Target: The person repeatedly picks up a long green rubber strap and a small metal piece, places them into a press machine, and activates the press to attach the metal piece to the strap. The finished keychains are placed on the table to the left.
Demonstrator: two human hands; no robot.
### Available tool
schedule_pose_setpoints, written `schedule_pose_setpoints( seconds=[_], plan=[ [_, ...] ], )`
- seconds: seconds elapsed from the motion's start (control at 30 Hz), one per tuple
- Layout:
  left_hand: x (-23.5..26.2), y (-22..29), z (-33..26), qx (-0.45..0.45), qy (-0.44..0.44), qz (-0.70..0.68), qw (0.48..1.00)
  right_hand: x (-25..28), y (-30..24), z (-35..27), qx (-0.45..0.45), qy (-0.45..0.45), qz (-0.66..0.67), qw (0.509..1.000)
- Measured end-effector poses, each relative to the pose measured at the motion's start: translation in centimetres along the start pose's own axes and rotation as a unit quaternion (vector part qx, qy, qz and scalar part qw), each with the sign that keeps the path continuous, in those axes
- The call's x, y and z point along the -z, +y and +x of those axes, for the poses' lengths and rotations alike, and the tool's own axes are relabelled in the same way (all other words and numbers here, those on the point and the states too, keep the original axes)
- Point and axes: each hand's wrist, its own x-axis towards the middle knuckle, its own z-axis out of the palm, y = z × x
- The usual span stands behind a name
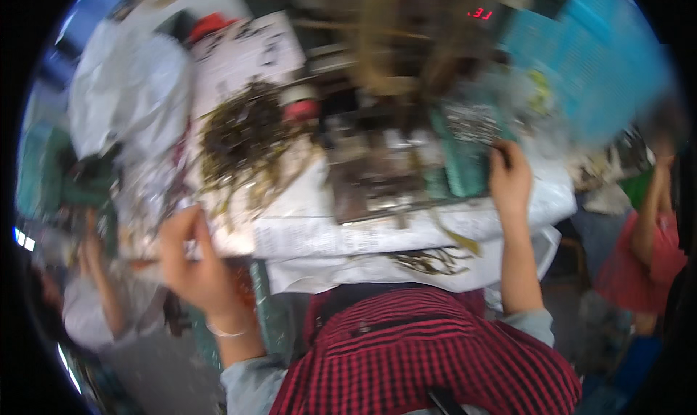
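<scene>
Picture blurred by motion. Left hand [192, 259] closed on edge of white sack sheet [239, 197] bearing pile of dark stringy plant stalks [247, 143], at desk's left side. Right hand [510, 179] curled over edge of green tray [465, 154], fingers gripping it, near flat metal plate [370, 175] at desk [406, 233] middle. Few loose stalks on white covering by front edge. Co-worker in red [650, 259] at far right.

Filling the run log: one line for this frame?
left hand: gripping white sack edge | right hand: on teal tray | dried stalks piled between
</scene>
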Motion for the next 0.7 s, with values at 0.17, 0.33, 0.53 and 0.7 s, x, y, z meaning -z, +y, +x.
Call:
schedule_pose_setpoints(
  seconds=[0.17, 0.33, 0.53, 0.7],
  plan=[
    [-7.2, -6.8, -1.6, -0.095, -0.21, 0.297, 0.927, 1.2, -0.7, 0.1, 0.031, -0.095, -0.033, 0.994],
    [-10.4, -9.4, -1.8, 0.078, -0.284, 0.238, 0.926, 0.2, -2.3, -0.7, 0.026, -0.064, -0.162, 0.984],
    [-6.8, -7.4, 4.4, 0.147, -0.37, -0.006, 0.917, -0.4, -2.6, -1.2, 0.032, -0.047, -0.207, 0.977],
    [-7.7, -8.1, -2.1, 0.31, -0.244, -0.284, 0.874, 0.7, -1.5, -2.7, 0.065, 0.099, -0.042, 0.992]
  ],
)
